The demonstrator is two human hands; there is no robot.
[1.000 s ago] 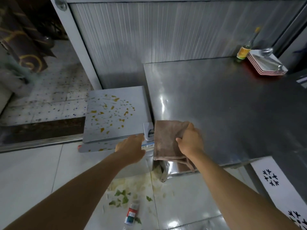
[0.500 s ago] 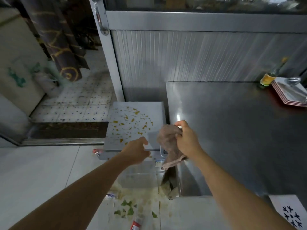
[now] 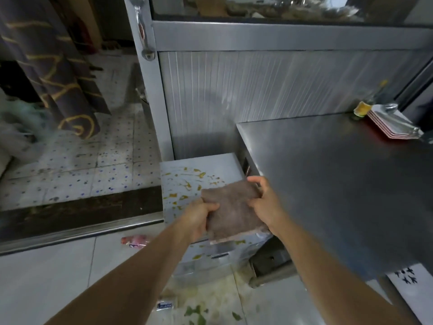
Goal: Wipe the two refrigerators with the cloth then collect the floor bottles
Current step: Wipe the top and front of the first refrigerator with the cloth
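Both hands (image 3: 234, 213) on cloth (image 3: 232, 213)

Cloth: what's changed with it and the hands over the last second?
The left hand came off the front edge of the small white fridge and took a grip on the cloth. The right hand lifted the cloth off the steel unit; both hands now hold it spread above the white fridge. Unchanged: yellow stains on the fridge, bottles on the floor.

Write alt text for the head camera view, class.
Both hands, left hand and right hand, hold a brown cloth above a small white fridge with yellow stains on top. Two bottles lie on the floor.
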